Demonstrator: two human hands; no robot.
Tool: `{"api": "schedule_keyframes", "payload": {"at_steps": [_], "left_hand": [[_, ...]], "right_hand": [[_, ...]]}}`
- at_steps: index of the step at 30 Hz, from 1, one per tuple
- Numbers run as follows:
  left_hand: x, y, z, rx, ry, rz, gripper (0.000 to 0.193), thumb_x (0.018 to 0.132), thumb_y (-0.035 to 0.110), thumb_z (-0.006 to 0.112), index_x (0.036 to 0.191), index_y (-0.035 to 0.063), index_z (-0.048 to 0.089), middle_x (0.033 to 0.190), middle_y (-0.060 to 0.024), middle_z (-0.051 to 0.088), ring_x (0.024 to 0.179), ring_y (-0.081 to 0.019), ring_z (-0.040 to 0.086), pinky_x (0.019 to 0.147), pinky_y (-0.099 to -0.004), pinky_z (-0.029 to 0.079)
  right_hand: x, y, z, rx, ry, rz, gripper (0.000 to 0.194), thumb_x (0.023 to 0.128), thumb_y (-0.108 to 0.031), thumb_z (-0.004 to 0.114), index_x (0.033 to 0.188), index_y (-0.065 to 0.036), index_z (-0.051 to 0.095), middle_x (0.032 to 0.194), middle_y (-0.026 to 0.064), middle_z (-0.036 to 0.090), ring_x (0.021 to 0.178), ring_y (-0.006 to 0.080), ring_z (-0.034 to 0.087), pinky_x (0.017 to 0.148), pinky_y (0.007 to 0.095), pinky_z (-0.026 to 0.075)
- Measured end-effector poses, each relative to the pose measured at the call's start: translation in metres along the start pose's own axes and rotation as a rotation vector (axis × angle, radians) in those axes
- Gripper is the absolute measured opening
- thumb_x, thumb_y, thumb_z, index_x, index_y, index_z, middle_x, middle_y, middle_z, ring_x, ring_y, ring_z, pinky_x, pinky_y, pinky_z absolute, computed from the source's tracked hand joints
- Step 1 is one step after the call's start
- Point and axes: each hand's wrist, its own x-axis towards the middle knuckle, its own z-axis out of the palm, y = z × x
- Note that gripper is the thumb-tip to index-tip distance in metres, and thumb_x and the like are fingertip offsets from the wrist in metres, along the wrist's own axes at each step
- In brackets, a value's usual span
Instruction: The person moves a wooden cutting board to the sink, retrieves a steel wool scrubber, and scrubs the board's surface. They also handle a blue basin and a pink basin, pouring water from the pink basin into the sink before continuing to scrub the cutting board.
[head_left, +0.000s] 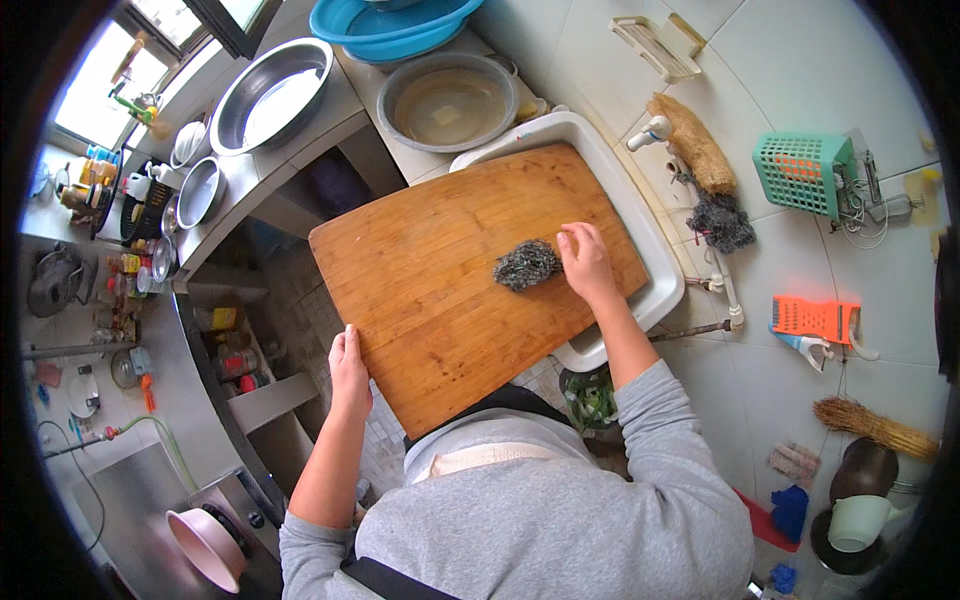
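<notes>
A large wooden cutting board (442, 300) lies across a white sink (660, 255) and juts out past its left side, over the floor. My left hand (350, 371) grips the board's left edge, with the fingers on top. On the board, right of its middle, sits a grey steel wool scourer (527, 265). My right hand (586, 262) is just right of the scourer, at its end, with bent fingers raised and apart and nothing visible between them. Whether the thumb touches the scourer is hard to tell. Dark stains and scratches mark the wood.
Beyond the sink stands a metal basin (448, 101) of cloudy water, with blue plastic basins (397, 30) behind it. A steel basin (272, 96) sits on the left counter. A white tap (651, 133) projects from the right wall. Below the sink hangs a bag of greens (590, 400).
</notes>
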Motion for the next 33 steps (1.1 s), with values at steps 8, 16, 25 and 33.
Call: {"api": "schedule_keyframes", "payload": {"at_steps": [8, 16, 25, 33], "left_hand": [[0.013, -0.016, -0.012, 0.052, -0.018, 0.035, 0.031, 0.109, 0.036, 0.052, 0.106, 0.0054, 0.058, 0.098, -0.0003, 0.059, 0.092, -0.0089, 0.05, 0.084, -0.0276, 0.043], [0.019, -0.017, -0.015, 0.135, 0.023, 0.047, 0.034, 0.107, 0.038, 0.053, 0.117, 0.0062, 0.06, 0.105, -0.0013, 0.065, 0.09, -0.0105, 0.06, 0.072, -0.0282, 0.049], [0.003, -0.004, -0.012, 0.13, 0.03, 0.045, 0.038, 0.107, 0.043, 0.053, 0.108, 0.0057, 0.06, 0.092, 0.0006, 0.057, 0.08, -0.0101, 0.05, 0.071, -0.029, 0.045], [-0.012, 0.001, -0.049, 0.058, 0.016, -0.068, 0.038, 0.108, 0.046, 0.047, 0.113, 0.0096, 0.056, 0.105, -0.0039, 0.063, 0.091, -0.0133, 0.064, 0.078, -0.0313, 0.05]], "right_hand": [[0.02, 0.01, -0.025, -0.015, 0.07, 0.024, 0.026, 0.097, -0.02, 0.066, 0.115, -0.002, 0.064, 0.115, 0.0181, 0.063, 0.104, 0.0341, 0.062, 0.092, 0.0434, 0.051], [0.022, 0.002, -0.027, -0.023, -0.004, 0.042, 0.027, 0.097, -0.02, 0.065, 0.117, -0.001, 0.064, 0.116, 0.0183, 0.063, 0.105, 0.0333, 0.062, 0.092, 0.0435, 0.051], [0.021, -0.012, -0.01, 0.01, -0.079, -0.04, 0.028, 0.097, -0.018, 0.065, 0.119, 0.0, 0.064, 0.123, 0.0192, 0.061, 0.116, 0.0345, 0.06, 0.1, 0.0435, 0.049], [0.039, -0.03, 0.012, 0.022, -0.1, -0.144, 0.028, 0.097, -0.018, 0.064, 0.118, 0.001, 0.063, 0.124, 0.02, 0.06, 0.118, 0.0371, 0.058, 0.103, 0.0451, 0.047]]}}
